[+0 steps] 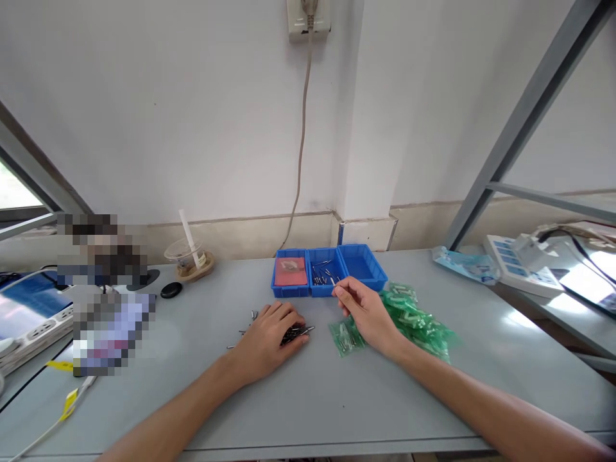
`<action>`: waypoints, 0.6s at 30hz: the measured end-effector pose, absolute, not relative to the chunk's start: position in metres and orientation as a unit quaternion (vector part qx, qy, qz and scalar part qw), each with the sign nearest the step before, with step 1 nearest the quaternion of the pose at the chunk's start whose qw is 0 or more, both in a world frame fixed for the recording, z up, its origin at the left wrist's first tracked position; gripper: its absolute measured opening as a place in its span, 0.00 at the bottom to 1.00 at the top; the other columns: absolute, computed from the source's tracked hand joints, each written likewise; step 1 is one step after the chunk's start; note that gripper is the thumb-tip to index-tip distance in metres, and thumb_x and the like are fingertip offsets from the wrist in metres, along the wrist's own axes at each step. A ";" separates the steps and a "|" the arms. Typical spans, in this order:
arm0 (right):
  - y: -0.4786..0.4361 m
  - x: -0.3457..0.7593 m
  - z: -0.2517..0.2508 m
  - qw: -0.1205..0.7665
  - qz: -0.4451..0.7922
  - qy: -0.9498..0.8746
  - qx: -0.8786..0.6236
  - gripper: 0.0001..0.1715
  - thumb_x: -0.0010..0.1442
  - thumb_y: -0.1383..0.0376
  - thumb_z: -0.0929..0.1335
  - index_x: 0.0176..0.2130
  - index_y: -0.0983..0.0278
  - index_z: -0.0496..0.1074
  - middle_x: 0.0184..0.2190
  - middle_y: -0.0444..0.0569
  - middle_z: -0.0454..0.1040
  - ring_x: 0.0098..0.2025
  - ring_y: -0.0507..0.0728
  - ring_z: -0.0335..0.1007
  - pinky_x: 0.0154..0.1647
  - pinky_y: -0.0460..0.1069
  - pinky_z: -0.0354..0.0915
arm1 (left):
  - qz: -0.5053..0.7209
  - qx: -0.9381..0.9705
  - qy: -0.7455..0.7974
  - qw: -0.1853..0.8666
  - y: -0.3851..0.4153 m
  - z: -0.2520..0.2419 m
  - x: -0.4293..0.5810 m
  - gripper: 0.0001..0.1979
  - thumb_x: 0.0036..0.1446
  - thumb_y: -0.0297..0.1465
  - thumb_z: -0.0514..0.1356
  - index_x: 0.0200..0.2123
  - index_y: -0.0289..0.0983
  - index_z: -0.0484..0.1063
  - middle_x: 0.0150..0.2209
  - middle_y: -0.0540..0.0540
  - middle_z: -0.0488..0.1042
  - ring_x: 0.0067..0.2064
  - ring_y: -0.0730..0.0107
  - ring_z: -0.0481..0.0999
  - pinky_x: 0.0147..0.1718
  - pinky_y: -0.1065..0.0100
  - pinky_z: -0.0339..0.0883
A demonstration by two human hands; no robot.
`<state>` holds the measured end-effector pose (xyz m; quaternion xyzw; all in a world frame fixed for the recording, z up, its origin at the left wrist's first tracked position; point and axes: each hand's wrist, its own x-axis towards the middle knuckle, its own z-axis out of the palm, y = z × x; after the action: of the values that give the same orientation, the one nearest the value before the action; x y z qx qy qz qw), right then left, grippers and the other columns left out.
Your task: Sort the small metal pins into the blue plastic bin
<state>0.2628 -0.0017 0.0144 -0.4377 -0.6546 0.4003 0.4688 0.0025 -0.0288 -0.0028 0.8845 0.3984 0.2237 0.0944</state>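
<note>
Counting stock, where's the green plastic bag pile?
The bag pile lies right of centre in the head view, on the grey table beside the right hand.

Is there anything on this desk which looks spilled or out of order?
Mildly, yes: metal pins lie loose and untidy on the desk, under and around the left hand, while others sit inside the middle blue box. Nothing looks clearly damaged.

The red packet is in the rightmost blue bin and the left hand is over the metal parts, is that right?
Not quite: the head view shows the red packet in the leftmost blue bin; the left hand is over the metal parts.
</note>
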 end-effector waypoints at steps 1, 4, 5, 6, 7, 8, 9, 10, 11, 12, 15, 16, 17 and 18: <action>-0.002 0.263 0.015 0.466 0.401 -0.654 -0.441 0.18 0.73 0.50 0.65 0.38 0.58 0.72 0.29 0.42 0.68 0.29 0.54 0.65 0.31 0.50 0.63 | 0.223 0.885 0.398 0.096 -0.029 -0.003 0.003 0.06 0.73 0.36 0.60 0.47 0.41 0.72 0.47 0.46 0.75 0.48 0.57 0.72 0.48 0.56 0.65; -0.003 0.262 0.014 0.455 0.403 -0.658 -0.444 0.17 0.74 0.50 0.64 0.40 0.58 0.72 0.30 0.42 0.69 0.29 0.53 0.64 0.30 0.49 0.61 | 0.225 0.886 0.395 0.097 -0.029 -0.003 0.003 0.06 0.73 0.36 0.60 0.47 0.41 0.72 0.47 0.46 0.75 0.48 0.57 0.72 0.48 0.56 0.65; -0.003 0.262 0.014 0.453 0.406 -0.659 -0.443 0.16 0.74 0.50 0.64 0.40 0.58 0.72 0.31 0.42 0.69 0.29 0.53 0.64 0.29 0.49 0.61 | 0.226 0.886 0.394 0.096 -0.029 -0.003 0.003 0.06 0.73 0.36 0.60 0.47 0.41 0.72 0.47 0.46 0.75 0.48 0.58 0.72 0.48 0.56 0.65; -0.003 0.262 0.014 0.450 0.410 -0.659 -0.442 0.16 0.74 0.50 0.64 0.42 0.58 0.71 0.32 0.42 0.69 0.29 0.53 0.64 0.29 0.49 0.60 | 0.227 0.886 0.393 0.096 -0.029 -0.003 0.003 0.06 0.73 0.36 0.60 0.47 0.41 0.72 0.47 0.46 0.75 0.48 0.58 0.72 0.48 0.56 0.65; -0.003 0.261 0.013 0.448 0.414 -0.658 -0.441 0.15 0.74 0.51 0.64 0.43 0.58 0.71 0.32 0.42 0.69 0.29 0.53 0.64 0.29 0.49 0.60 | 0.228 0.886 0.393 0.095 -0.029 -0.003 0.003 0.06 0.73 0.36 0.60 0.47 0.41 0.72 0.47 0.45 0.75 0.48 0.58 0.72 0.48 0.57 0.65; -0.003 0.261 0.013 0.446 0.417 -0.658 -0.441 0.15 0.74 0.51 0.64 0.43 0.58 0.71 0.33 0.42 0.69 0.29 0.53 0.64 0.29 0.49 0.60 | 0.228 0.886 0.393 0.095 -0.029 -0.004 0.003 0.06 0.73 0.36 0.60 0.47 0.41 0.72 0.47 0.45 0.75 0.48 0.58 0.72 0.48 0.57 0.65; -0.003 0.261 0.012 0.446 0.420 -0.656 -0.441 0.15 0.74 0.51 0.64 0.44 0.57 0.71 0.34 0.42 0.70 0.29 0.52 0.64 0.30 0.49 0.61 | 0.229 0.886 0.393 0.095 -0.028 -0.004 0.003 0.06 0.73 0.36 0.60 0.47 0.41 0.72 0.47 0.45 0.75 0.47 0.58 0.72 0.48 0.57 0.65; -0.003 0.261 0.012 0.445 0.422 -0.656 -0.440 0.14 0.74 0.51 0.64 0.44 0.57 0.70 0.34 0.42 0.70 0.29 0.52 0.64 0.30 0.48 0.61 | 0.229 0.886 0.393 0.095 -0.028 -0.004 0.002 0.06 0.73 0.36 0.60 0.47 0.41 0.72 0.47 0.46 0.75 0.47 0.58 0.72 0.47 0.57 0.64; -0.003 0.261 0.012 0.445 0.424 -0.656 -0.439 0.14 0.74 0.51 0.64 0.44 0.57 0.70 0.35 0.42 0.70 0.29 0.52 0.64 0.30 0.48 0.61 | 0.229 0.886 0.393 0.095 -0.028 -0.004 0.002 0.06 0.73 0.36 0.60 0.47 0.41 0.72 0.47 0.46 0.75 0.47 0.58 0.72 0.47 0.57 0.64; -0.003 0.261 0.013 0.445 0.426 -0.655 -0.437 0.13 0.74 0.51 0.64 0.44 0.57 0.70 0.35 0.41 0.70 0.29 0.52 0.64 0.30 0.48 0.61 | 0.229 0.886 0.393 0.094 -0.028 -0.004 0.002 0.06 0.73 0.36 0.60 0.47 0.41 0.72 0.47 0.46 0.75 0.47 0.58 0.72 0.47 0.57 0.64; -0.003 0.261 0.014 0.447 0.431 -0.654 -0.432 0.12 0.73 0.52 0.65 0.43 0.57 0.69 0.35 0.41 0.71 0.30 0.52 0.65 0.31 0.48 0.62 | 0.232 0.885 0.392 0.092 -0.028 -0.004 0.002 0.06 0.73 0.36 0.60 0.47 0.41 0.72 0.47 0.46 0.75 0.47 0.58 0.72 0.48 0.58 0.64; -0.003 0.261 0.014 0.449 0.433 -0.652 -0.431 0.12 0.73 0.52 0.66 0.43 0.57 0.68 0.35 0.41 0.71 0.30 0.52 0.65 0.32 0.49 0.62 | 0.233 0.885 0.391 0.092 -0.028 -0.003 0.002 0.06 0.73 0.36 0.60 0.47 0.41 0.72 0.47 0.46 0.75 0.48 0.58 0.72 0.48 0.58 0.64; -0.003 0.261 0.014 0.450 0.433 -0.651 -0.432 0.12 0.73 0.52 0.66 0.42 0.58 0.68 0.34 0.41 0.70 0.30 0.52 0.65 0.33 0.49 0.63 | 0.234 0.886 0.390 0.092 -0.028 -0.003 0.002 0.06 0.73 0.36 0.60 0.47 0.41 0.73 0.46 0.46 0.75 0.47 0.58 0.72 0.48 0.58 0.65; -0.003 0.261 0.014 0.451 0.432 -0.650 -0.433 0.12 0.72 0.52 0.67 0.42 0.58 0.68 0.33 0.41 0.70 0.30 0.53 0.65 0.34 0.49 0.63 | 0.234 0.886 0.389 0.092 -0.028 -0.003 0.002 0.06 0.73 0.36 0.60 0.47 0.41 0.73 0.46 0.46 0.75 0.47 0.58 0.72 0.48 0.58 0.65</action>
<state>0.2606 -0.0026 0.0136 -0.4331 -0.6500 0.4319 0.4510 0.0021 -0.0279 -0.0032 0.8860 0.3895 0.2344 0.0917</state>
